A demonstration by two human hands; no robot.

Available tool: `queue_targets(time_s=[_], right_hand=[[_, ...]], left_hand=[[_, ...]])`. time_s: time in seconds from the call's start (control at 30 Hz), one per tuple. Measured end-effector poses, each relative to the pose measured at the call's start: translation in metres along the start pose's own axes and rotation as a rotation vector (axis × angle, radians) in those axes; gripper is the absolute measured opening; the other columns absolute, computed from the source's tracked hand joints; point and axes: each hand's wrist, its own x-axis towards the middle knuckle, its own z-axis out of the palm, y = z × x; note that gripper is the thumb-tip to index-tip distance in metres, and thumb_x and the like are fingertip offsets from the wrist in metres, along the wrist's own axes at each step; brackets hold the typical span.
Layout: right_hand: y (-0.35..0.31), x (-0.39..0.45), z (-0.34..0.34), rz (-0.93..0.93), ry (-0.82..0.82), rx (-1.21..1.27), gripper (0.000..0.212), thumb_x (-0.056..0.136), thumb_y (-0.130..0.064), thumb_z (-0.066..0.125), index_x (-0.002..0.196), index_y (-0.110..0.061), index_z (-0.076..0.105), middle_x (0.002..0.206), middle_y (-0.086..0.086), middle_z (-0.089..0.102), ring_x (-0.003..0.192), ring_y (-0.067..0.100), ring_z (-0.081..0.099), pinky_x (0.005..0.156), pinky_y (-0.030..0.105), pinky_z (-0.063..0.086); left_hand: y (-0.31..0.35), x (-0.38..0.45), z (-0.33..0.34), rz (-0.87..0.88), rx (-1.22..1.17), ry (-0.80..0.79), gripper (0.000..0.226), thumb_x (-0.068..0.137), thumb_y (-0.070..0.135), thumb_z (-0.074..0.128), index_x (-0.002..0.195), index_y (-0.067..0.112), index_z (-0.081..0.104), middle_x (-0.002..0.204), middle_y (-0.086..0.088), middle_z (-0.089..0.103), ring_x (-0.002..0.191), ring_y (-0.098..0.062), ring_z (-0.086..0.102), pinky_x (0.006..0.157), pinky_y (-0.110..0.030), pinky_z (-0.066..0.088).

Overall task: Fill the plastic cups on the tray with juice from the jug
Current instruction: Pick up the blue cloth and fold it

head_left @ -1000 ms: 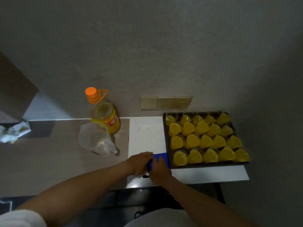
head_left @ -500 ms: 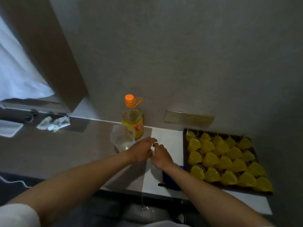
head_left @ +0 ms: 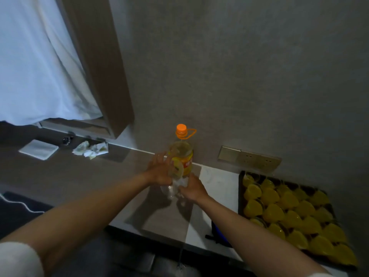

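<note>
A clear plastic jug is tilted between my two hands, in front of the bottle. My left hand grips its upper side near the rim. My right hand holds its lower end. Behind it stands a juice bottle with an orange cap, a yellow label and little juice left. At the right a dark tray carries several plastic cups filled with yellow juice.
A blue object lies by the counter's front edge, partly behind my right forearm. Crumpled tissues and a white pad lie at the far left. Wall sockets sit behind the tray. A curtain hangs at the upper left.
Both hands left the blue object and moved up and left to the jug, which they have taken hold of and tilted. The camera swung left and upward.
</note>
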Motion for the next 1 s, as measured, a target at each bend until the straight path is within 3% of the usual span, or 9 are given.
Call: queue_targets(time_s=[0.07, 0.17, 0.27, 0.37, 0.53, 0.7, 0.83, 1.0], right_hand=[[-0.013, -0.012, -0.006, -0.014, 0.001, 0.012, 0.048, 0.084, -0.055, 0.061, 0.123, -0.026, 0.059, 0.117, 0.004, 0.07, 0.105, 0.03, 0.069, 0.083, 0.037, 0.057], [-0.02, -0.023, -0.014, -0.001, 0.023, 0.033, 0.031, 0.099, -0.035, 0.059, 0.126, -0.019, 0.057, 0.12, 0.009, 0.068, 0.108, 0.032, 0.066, 0.087, 0.033, 0.052], [-0.012, -0.023, -0.017, 0.028, 0.023, 0.043, 0.027, 0.101, -0.023, 0.056, 0.127, -0.015, 0.058, 0.126, 0.011, 0.066, 0.112, 0.033, 0.064, 0.088, 0.032, 0.049], [-0.003, -0.021, -0.02, 0.05, 0.021, 0.045, 0.016, 0.098, -0.023, 0.062, 0.114, -0.019, 0.059, 0.121, 0.009, 0.067, 0.104, 0.027, 0.064, 0.078, 0.027, 0.048], [0.01, -0.025, -0.026, 0.086, -0.008, 0.084, 0.044, 0.098, -0.025, 0.063, 0.138, -0.012, 0.049, 0.133, 0.011, 0.06, 0.119, 0.03, 0.06, 0.096, 0.035, 0.05], [0.03, -0.033, -0.035, 0.122, 0.007, 0.153, 0.063, 0.095, -0.025, 0.067, 0.148, -0.011, 0.036, 0.14, 0.014, 0.056, 0.124, 0.033, 0.059, 0.1, 0.039, 0.051], [0.051, -0.039, -0.046, 0.147, 0.047, 0.169, 0.064, 0.093, -0.021, 0.067, 0.147, -0.013, 0.032, 0.136, 0.014, 0.058, 0.118, 0.031, 0.06, 0.096, 0.038, 0.053], [0.077, -0.043, -0.063, 0.203, 0.092, 0.192, 0.06, 0.094, -0.019, 0.066, 0.145, -0.013, 0.035, 0.132, 0.013, 0.059, 0.117, 0.031, 0.061, 0.092, 0.036, 0.052]], left_hand=[[-0.016, 0.011, 0.009, -0.069, -0.03, -0.103, 0.136, 0.053, 0.056, 0.072, 0.16, 0.032, -0.008, 0.167, -0.012, -0.002, 0.155, -0.038, 0.001, 0.122, -0.053, 0.022], [-0.036, 0.028, 0.022, 0.004, -0.088, -0.107, 0.153, 0.037, 0.066, 0.08, 0.159, 0.033, -0.007, 0.164, -0.006, 0.016, 0.151, -0.037, 0.02, 0.117, -0.049, 0.035], [-0.031, 0.024, 0.025, -0.004, -0.18, -0.068, 0.145, 0.042, 0.053, 0.087, 0.159, 0.025, 0.007, 0.157, -0.008, 0.03, 0.143, -0.035, 0.034, 0.111, -0.044, 0.042], [-0.017, 0.025, 0.029, 0.028, -0.2, -0.034, 0.125, 0.057, 0.037, 0.093, 0.156, 0.017, 0.02, 0.151, -0.009, 0.036, 0.136, -0.036, 0.04, 0.107, -0.038, 0.043], [-0.005, 0.041, 0.055, -0.015, -0.159, -0.074, 0.133, 0.037, 0.064, 0.081, 0.151, 0.024, 0.026, 0.141, -0.009, 0.046, 0.121, -0.033, 0.057, 0.089, -0.03, 0.051], [0.025, 0.048, 0.062, 0.163, -0.148, -0.02, 0.129, 0.042, 0.062, 0.074, 0.153, 0.016, 0.029, 0.148, -0.012, 0.041, 0.135, -0.034, 0.041, 0.109, -0.04, 0.043], [0.025, 0.095, 0.103, 0.253, -0.128, -0.059, 0.101, 0.046, 0.062, 0.077, 0.137, 0.026, 0.051, 0.135, 0.002, 0.051, 0.126, -0.023, 0.054, 0.103, -0.039, 0.049], [0.09, 0.057, 0.066, 0.281, -0.096, -0.051, 0.112, 0.052, 0.055, 0.084, 0.147, 0.014, 0.043, 0.146, -0.007, 0.045, 0.136, -0.026, 0.044, 0.114, -0.039, 0.038]])
